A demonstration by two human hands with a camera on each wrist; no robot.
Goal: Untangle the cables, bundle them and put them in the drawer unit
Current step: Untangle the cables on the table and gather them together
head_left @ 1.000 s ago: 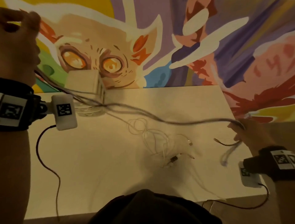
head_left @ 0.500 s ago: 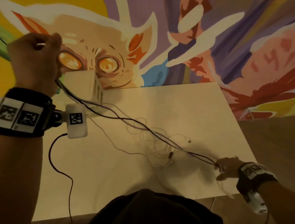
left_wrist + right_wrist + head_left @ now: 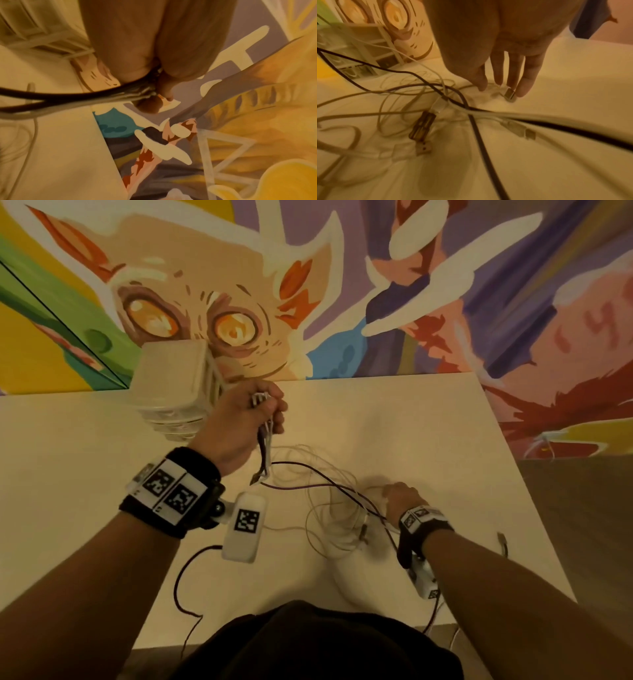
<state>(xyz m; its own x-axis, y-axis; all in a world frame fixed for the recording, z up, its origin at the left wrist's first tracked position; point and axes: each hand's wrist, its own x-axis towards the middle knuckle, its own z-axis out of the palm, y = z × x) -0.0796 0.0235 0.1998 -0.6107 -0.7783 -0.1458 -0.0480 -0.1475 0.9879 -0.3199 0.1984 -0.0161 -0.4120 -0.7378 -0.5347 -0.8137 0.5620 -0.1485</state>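
The left hand [image 3: 245, 419] is clenched around a bunch of dark and white cables [image 3: 264, 451], held up just in front of the drawer unit [image 3: 174, 385], which stands at the back of the table [image 3: 428, 440] against the painted wall [image 3: 445, 302]. The loose cable ends hang down from the fist. Further from the drawer unit, a tangle of thin white cables [image 3: 329, 515] lies on the table. The right hand [image 3: 510, 56] reaches down there with fingers straight and apart, fingertips [image 3: 524, 88] touching a small metal plug [image 3: 510, 94].
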